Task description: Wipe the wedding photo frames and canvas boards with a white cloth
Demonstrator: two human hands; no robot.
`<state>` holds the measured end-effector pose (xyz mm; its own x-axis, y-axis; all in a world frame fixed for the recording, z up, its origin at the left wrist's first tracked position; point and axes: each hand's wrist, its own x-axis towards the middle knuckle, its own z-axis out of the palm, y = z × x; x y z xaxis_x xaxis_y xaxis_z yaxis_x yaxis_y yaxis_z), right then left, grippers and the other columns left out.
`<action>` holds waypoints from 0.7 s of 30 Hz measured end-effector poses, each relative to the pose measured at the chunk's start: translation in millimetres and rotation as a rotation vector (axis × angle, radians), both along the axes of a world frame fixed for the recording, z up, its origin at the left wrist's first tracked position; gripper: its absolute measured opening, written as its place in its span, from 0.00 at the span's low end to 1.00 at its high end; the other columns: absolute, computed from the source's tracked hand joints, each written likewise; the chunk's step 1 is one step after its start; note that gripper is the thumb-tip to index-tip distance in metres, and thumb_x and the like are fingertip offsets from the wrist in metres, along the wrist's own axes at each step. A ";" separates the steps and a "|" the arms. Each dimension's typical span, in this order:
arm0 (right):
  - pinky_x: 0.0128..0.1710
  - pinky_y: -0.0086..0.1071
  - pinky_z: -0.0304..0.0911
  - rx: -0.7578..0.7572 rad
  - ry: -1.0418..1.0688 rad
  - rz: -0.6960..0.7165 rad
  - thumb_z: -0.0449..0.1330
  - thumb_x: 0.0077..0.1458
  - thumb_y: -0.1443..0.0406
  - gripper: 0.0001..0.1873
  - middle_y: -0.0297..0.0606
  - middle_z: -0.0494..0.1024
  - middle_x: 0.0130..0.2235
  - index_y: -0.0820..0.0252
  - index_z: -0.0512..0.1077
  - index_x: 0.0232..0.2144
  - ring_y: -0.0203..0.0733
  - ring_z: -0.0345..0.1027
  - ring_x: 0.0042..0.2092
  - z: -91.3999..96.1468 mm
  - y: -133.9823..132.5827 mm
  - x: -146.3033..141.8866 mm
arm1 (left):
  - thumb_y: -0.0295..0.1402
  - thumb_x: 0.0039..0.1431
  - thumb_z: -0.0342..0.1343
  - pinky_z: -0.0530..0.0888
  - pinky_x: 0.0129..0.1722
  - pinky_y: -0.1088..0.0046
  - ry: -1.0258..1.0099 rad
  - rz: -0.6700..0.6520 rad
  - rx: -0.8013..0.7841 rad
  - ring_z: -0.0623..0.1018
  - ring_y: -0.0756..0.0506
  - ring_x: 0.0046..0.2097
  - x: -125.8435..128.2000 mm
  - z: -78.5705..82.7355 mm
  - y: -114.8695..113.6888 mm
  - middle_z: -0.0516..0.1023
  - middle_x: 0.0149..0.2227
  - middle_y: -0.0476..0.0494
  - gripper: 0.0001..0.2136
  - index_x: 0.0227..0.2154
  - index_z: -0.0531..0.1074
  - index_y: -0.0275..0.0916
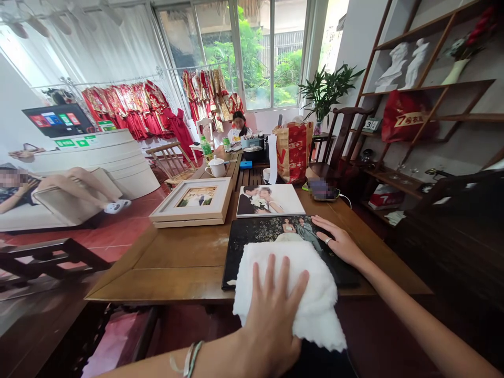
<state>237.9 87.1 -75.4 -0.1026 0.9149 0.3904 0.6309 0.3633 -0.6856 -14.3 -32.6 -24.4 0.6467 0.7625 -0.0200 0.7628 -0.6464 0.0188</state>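
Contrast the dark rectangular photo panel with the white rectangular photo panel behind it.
The dark panel shows small figures, the white panel a close-up couple. A white fluffy cloth partly covers the dark panel; none covers the white panel. Both lie on the brown wooden table.

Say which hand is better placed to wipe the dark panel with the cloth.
Likely the left hand: it lies spread on the white cloth over the dark photo panel; the right hand, without cloth, rests at the panel's edge.

Bright windows (258, 58) — stretched, blurry edges
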 end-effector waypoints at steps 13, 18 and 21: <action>0.61 0.48 0.47 -0.005 0.025 0.003 0.53 0.54 0.61 0.21 0.39 0.64 0.58 0.54 0.67 0.51 0.48 0.54 0.60 -2.5 2.5 1.4 | 0.41 0.56 0.51 0.50 0.52 0.39 0.056 0.186 0.146 0.52 0.27 0.60 43.8 19.5 138.8 0.52 0.61 0.31 0.33 0.62 0.47 0.41; 0.61 0.48 0.47 -0.003 0.019 0.004 0.53 0.54 0.62 0.21 0.40 0.65 0.57 0.54 0.68 0.51 0.48 0.54 0.60 -1.4 1.9 1.0 | 0.42 0.54 0.53 0.49 0.53 0.40 0.060 0.132 0.163 0.50 0.26 0.61 36.9 11.6 120.3 0.50 0.62 0.31 0.35 0.62 0.46 0.41; 0.60 0.48 0.47 0.005 0.028 0.013 0.53 0.54 0.61 0.21 0.41 0.65 0.57 0.55 0.68 0.51 0.48 0.54 0.60 -1.7 1.7 1.1 | 0.44 0.51 0.55 0.47 0.53 0.38 0.051 0.061 0.150 0.46 0.24 0.61 31.2 9.5 76.8 0.47 0.62 0.28 0.39 0.62 0.43 0.39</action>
